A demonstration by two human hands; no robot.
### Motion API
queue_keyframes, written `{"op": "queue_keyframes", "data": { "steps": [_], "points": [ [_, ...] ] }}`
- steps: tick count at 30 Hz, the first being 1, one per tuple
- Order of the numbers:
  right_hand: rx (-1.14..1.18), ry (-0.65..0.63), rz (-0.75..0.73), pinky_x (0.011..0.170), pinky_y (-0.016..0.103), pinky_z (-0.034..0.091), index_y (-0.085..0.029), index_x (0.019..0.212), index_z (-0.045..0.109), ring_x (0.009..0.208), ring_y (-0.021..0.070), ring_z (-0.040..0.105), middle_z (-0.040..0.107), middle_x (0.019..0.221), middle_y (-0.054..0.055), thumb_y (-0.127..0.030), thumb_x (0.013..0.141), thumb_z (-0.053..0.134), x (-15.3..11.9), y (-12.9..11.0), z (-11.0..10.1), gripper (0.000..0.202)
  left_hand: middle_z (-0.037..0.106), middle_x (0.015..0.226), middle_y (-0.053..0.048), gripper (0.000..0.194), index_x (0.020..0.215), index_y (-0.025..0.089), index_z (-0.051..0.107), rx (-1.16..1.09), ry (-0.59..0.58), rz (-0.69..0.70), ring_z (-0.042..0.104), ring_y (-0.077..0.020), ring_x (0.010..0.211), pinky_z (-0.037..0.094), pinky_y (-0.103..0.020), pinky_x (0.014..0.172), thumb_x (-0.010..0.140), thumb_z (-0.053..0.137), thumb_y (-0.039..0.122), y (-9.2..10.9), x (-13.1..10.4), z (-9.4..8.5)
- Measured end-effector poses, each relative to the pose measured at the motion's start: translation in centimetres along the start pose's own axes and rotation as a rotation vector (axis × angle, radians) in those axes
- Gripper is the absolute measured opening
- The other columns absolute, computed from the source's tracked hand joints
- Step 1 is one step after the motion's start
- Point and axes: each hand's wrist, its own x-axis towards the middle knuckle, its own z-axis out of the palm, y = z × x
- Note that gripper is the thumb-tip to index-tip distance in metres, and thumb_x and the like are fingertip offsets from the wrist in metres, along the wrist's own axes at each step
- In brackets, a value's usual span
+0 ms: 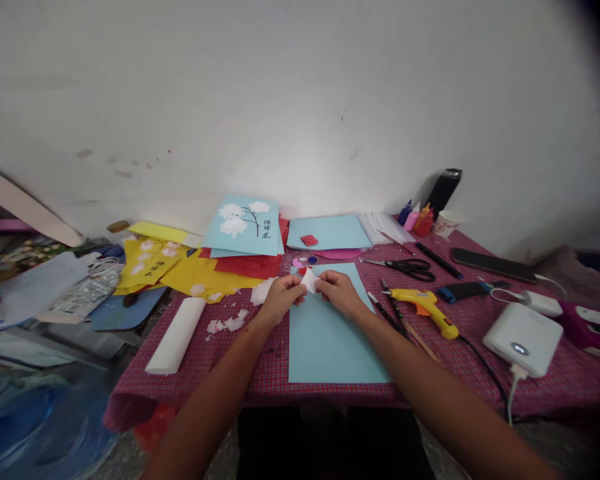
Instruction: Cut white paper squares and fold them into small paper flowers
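Observation:
Between my left hand (283, 297) and my right hand (339, 293) is a small piece of white paper (309, 281), pinched by the fingertips of both. Both hands are over the upper part of a light blue sheet (330, 343) lying on the table. Small red, pink and purple paper bits show just beyond the fingers. Left of my left hand lie torn white paper scraps (229, 324) and a white paper roll (177, 335). Behind the hands leans a blue card (243, 227) with white paper blossoms, a dark branch and written characters.
On the right are black scissors (409, 268), a yellow glue gun (425, 308), pens, a white power bank (524, 339) and a phone (495, 265). Small paint bottles (420, 219), a paper cup (448, 223) and a black flask (444, 192) stand by the wall. Yellow sheets (205, 277) lie left.

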Motion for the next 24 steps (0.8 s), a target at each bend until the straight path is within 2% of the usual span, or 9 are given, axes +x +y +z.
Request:
{"op": "queue_keyframes", "data": {
  "steps": [5,8,11,19,24],
  "points": [
    [0.044,-0.105,0.008,0.046,0.022,0.032,-0.017,0.072,0.057,0.047,0.0099,0.044,0.052,0.053,-0.004,-0.035,0.075,0.058,-0.17,-0.63,0.13,0.018,0.058,0.062,0.0,0.019,0.072,0.016,0.06,-0.01,-0.015,-0.001,0.051,-0.0097,0.054,0.039,-0.022,0.053,0.072,0.061,0.034,0.28,-0.14,0.07],
    [0.011,-0.148,0.003,0.047,0.022,0.032,-0.017,0.071,0.057,0.049,0.0101,0.045,0.053,0.056,-0.004,-0.036,0.074,0.06,-0.2,-0.62,0.27,0.019,0.057,0.062,0.0,0.018,0.071,0.016,0.06,-0.027,-0.033,0.015,0.051,-0.0093,0.054,0.039,-0.022,0.053,0.073,0.06,0.033,0.39,-0.19,0.06],
    [-0.035,-0.124,-0.006,0.047,0.023,0.032,-0.017,0.067,0.057,0.05,0.0104,0.044,0.053,0.055,-0.003,-0.034,0.075,0.059,-0.16,-0.37,0.27,0.019,0.058,0.062,0.0,0.016,0.072,0.015,0.06,-0.041,-0.041,0.014,0.052,-0.0095,0.055,0.04,-0.022,0.053,0.072,0.06,0.031,0.34,-0.15,0.02],
    [0.024,-0.023,-0.067,0.05,0.023,0.034,-0.018,0.07,0.056,0.05,0.0104,0.044,0.052,0.054,-0.004,-0.031,0.076,0.057,-0.07,-0.22,0.17,0.015,0.059,0.06,-0.001,0.014,0.071,0.015,0.06,-0.036,-0.038,-0.032,0.053,-0.0101,0.052,0.04,-0.023,0.052,0.072,0.059,0.029,-0.17,0.04,-0.16],
    [0.018,-0.043,-0.059,0.05,0.023,0.034,-0.017,0.069,0.056,0.05,0.0104,0.044,0.052,0.054,-0.004,-0.03,0.076,0.057,-0.17,-0.47,0.21,0.014,0.059,0.062,-0.002,0.014,0.069,0.014,0.058,-0.072,-0.026,-0.046,0.053,-0.0099,0.053,0.04,-0.022,0.05,0.072,0.06,0.028,-0.12,0.07,-0.16]
  ]
}}
